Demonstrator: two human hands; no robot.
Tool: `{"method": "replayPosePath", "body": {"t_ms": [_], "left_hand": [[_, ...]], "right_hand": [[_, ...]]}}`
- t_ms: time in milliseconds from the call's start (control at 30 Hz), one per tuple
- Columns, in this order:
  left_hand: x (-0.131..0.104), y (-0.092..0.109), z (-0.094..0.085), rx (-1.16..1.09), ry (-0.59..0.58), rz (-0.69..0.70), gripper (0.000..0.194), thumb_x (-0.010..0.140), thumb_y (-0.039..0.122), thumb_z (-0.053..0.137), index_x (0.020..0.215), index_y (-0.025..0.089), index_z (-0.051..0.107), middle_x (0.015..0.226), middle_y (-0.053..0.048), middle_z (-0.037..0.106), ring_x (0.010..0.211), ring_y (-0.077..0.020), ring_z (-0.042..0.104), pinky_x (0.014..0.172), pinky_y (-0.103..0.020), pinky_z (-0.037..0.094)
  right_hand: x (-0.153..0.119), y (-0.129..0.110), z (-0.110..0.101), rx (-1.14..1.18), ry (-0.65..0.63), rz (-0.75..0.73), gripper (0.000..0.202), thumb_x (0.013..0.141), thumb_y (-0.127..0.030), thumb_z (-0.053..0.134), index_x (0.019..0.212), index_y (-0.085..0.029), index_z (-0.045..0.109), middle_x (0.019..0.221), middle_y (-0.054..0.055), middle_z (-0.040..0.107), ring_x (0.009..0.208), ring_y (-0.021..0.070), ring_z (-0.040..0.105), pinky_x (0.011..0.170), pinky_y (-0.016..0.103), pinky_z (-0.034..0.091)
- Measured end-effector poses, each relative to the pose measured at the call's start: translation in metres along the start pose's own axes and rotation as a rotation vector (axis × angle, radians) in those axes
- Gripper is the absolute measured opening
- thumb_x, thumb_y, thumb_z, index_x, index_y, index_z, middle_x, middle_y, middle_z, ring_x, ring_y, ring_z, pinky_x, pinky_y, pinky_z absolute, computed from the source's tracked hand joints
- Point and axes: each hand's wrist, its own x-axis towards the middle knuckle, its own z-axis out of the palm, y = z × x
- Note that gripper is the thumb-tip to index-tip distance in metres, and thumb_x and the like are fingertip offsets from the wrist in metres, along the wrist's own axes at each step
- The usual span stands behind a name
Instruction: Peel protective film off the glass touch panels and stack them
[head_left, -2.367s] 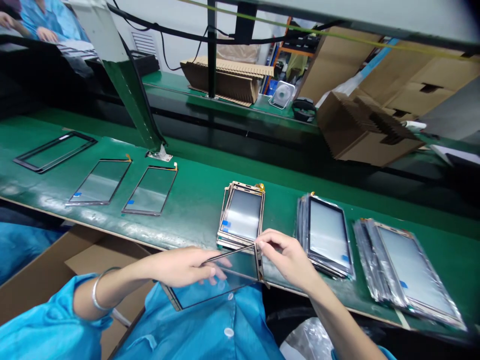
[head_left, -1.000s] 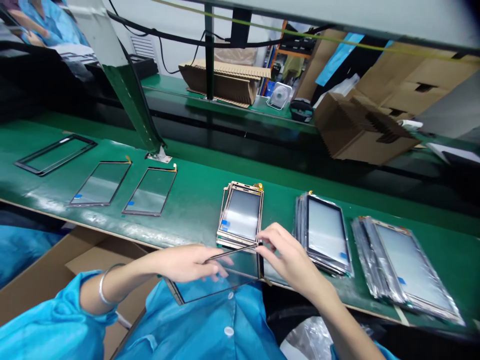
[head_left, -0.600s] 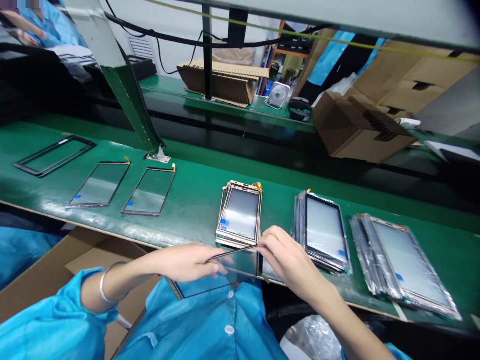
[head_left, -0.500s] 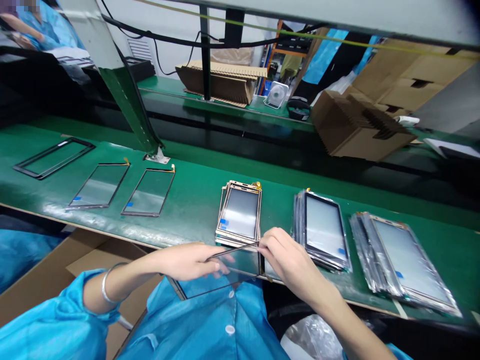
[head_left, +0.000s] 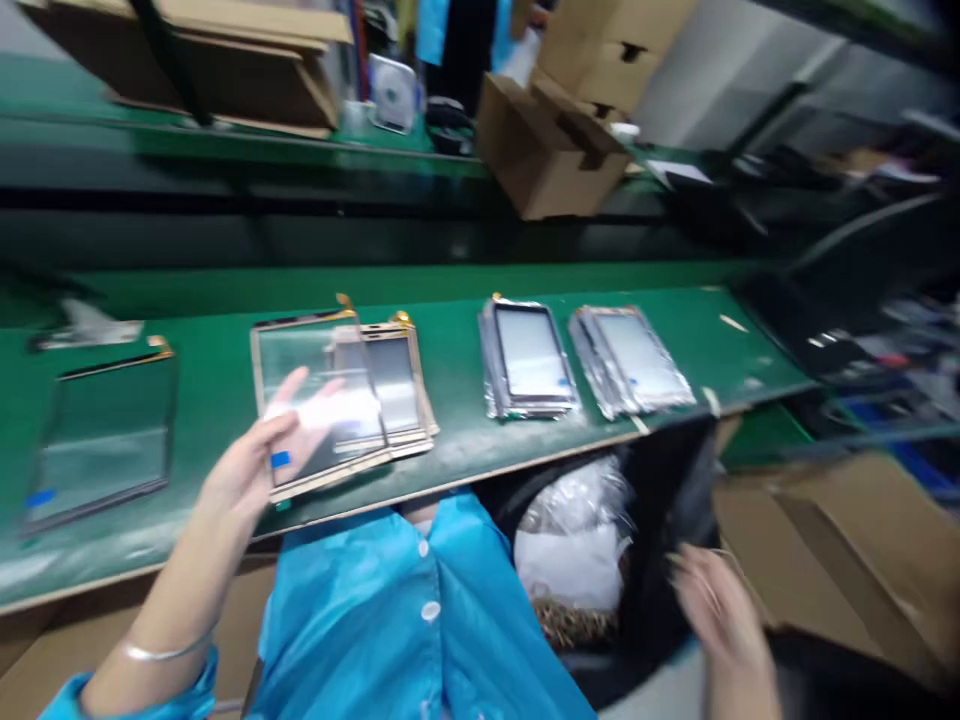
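Note:
My left hand (head_left: 251, 455) grips a clear touch panel (head_left: 315, 350) with a pale border, a gold flex tab and a blue sticker. Its fingers show through the glass. Partly behind this panel lies a stack of pale-framed panels (head_left: 397, 385) on the green bench. Off to the right, my right hand (head_left: 712, 600) is lowered beside a black bag (head_left: 671, 490), below the bench edge. Motion smears its fingers, so what they hold, if anything, is unclear. A dark-framed touch panel (head_left: 112, 440) rests on the bench at the left.
Two stacks of wrapped panels, a nearer stack (head_left: 529, 355) and a further-right stack (head_left: 637, 365), lie on the green bench (head_left: 457, 440). Clear plastic wrap (head_left: 585, 500) fills part of the bag. Cardboard boxes (head_left: 551, 150) and a small white fan (head_left: 392, 95) stand on the back shelf.
The view has swung right. My left hand has raised the panel above the bench beside the pale-framed stack. My right hand has left the panel's edge and moved down to the right.

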Motion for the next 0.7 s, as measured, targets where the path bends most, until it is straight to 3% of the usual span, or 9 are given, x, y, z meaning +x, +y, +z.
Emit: {"method": "replayPosePath", "body": {"t_ms": [100, 200, 333, 433, 500, 600, 700], "left_hand": [[0.008, -0.007, 0.013, -0.058, 0.001, -0.007, 0.053, 0.097, 0.021, 0.038, 0.147, 0.035, 0.029, 0.125, 0.001, 0.066, 0.121, -0.0187, 0.057, 0.084, -0.023, 0.055], [0.006, -0.020, 0.029, -0.074, -0.106, 0.007, 0.052, 0.099, 0.026, 0.031, 0.148, 0.039, 0.024, 0.129, -0.001, 0.063, 0.122, -0.0213, 0.056, 0.093, -0.034, 0.051], [-0.003, -0.041, 0.043, -0.128, -0.218, 0.025, 0.058, 0.096, 0.028, 0.043, 0.149, 0.039, 0.023, 0.128, -0.006, 0.063, 0.117, -0.0241, 0.060, 0.099, -0.047, 0.046], [-0.010, -0.053, 0.045, -0.193, -0.294, 0.098, 0.060, 0.094, 0.030, 0.050, 0.148, 0.038, 0.025, 0.129, -0.007, 0.063, 0.119, -0.0248, 0.059, 0.097, -0.045, 0.047], [-0.016, -0.057, 0.043, -0.230, -0.335, 0.150, 0.057, 0.094, 0.031, 0.052, 0.146, 0.038, 0.030, 0.130, -0.007, 0.062, 0.121, -0.0245, 0.057, 0.097, -0.043, 0.048], [-0.026, -0.059, 0.039, -0.261, -0.380, 0.208, 0.048, 0.095, 0.031, 0.050, 0.141, 0.038, 0.040, 0.132, -0.006, 0.061, 0.123, -0.0241, 0.056, 0.097, -0.040, 0.047], [-0.033, -0.060, 0.037, -0.269, -0.414, 0.230, 0.042, 0.097, 0.030, 0.047, 0.137, 0.039, 0.045, 0.133, -0.005, 0.060, 0.124, -0.0238, 0.055, 0.098, -0.040, 0.047]], "right_hand": [[-0.023, 0.031, 0.022, -0.227, 0.047, 0.110, 0.032, 0.079, -0.045, 0.066, 0.066, -0.017, 0.057, 0.070, 0.002, 0.060, 0.058, 0.0144, 0.058, 0.055, 0.029, 0.049], [-0.024, 0.032, 0.056, -0.344, 0.020, 0.095, 0.019, 0.074, -0.037, 0.065, 0.068, -0.020, 0.062, 0.083, 0.009, 0.065, 0.069, 0.0214, 0.062, 0.066, 0.036, 0.051], [-0.007, -0.028, 0.107, -0.268, -0.142, -0.111, 0.023, 0.086, -0.037, 0.050, 0.089, -0.021, 0.065, 0.093, 0.009, 0.067, 0.082, 0.0221, 0.063, 0.081, 0.038, 0.050], [-0.006, -0.084, 0.151, -0.019, -0.356, -0.326, 0.018, 0.090, -0.033, 0.051, 0.094, -0.022, 0.065, 0.093, 0.006, 0.067, 0.078, 0.0179, 0.064, 0.074, 0.032, 0.052], [-0.014, -0.109, 0.176, 0.108, -0.478, -0.414, 0.011, 0.088, -0.026, 0.056, 0.093, -0.023, 0.065, 0.090, 0.003, 0.067, 0.074, 0.0154, 0.064, 0.069, 0.027, 0.052], [-0.028, -0.121, 0.203, 0.157, -0.507, -0.449, 0.007, 0.084, -0.019, 0.060, 0.089, -0.023, 0.065, 0.085, 0.001, 0.066, 0.072, 0.0140, 0.063, 0.066, 0.024, 0.051], [-0.032, -0.117, 0.214, 0.168, -0.484, -0.443, 0.004, 0.085, -0.019, 0.060, 0.082, -0.021, 0.063, 0.081, 0.001, 0.063, 0.073, 0.0147, 0.062, 0.065, 0.024, 0.051]]}}
